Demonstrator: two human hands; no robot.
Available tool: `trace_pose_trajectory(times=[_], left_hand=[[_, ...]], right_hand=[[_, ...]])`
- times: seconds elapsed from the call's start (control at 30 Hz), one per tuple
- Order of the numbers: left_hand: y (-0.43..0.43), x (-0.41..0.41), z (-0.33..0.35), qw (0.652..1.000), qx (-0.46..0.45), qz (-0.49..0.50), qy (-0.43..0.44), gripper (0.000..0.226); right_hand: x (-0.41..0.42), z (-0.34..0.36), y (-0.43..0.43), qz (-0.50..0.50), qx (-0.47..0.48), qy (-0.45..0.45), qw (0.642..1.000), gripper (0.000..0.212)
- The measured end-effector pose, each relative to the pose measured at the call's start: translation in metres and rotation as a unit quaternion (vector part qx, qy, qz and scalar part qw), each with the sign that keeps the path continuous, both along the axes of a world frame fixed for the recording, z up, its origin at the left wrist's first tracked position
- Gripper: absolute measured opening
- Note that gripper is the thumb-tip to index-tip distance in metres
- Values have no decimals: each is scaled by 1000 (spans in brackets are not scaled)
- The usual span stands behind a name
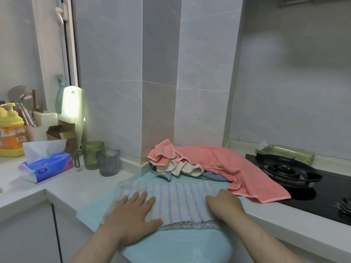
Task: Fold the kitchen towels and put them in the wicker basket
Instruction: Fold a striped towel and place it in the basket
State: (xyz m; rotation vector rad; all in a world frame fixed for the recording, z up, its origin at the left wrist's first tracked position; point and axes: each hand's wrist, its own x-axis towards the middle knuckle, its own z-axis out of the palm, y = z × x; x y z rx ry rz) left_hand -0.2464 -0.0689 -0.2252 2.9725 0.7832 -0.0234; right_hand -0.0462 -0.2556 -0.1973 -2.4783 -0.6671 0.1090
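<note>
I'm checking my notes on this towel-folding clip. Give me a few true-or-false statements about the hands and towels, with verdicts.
1. Both the left hand and the right hand are on the striped towel. True.
2. The pink towel is neatly folded. False: it lies crumpled in a heap against the wall.
3. A wicker basket stands beside the tissue pack. False: no basket is in view. A green glass and a grey cup stand there.
4. One end of the pink towel lies over the edge of the black hob. True.
</note>
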Motion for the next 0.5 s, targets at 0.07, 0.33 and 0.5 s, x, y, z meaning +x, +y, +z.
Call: trace_pose_trajectory(times=[0.07,0.33,0.5], left_hand=[[0,0,-1,1000,1,0,3,101],[4,-8,-2,993,-63,-13,-96,83],[-2,-12,1,986,-66,2,-156,54]], right_hand=[[10,8,5,-36,8,83,996,18],[24,24,16,-80,70,254,961,14],[23,33,12,-47,79,279,956,15]])
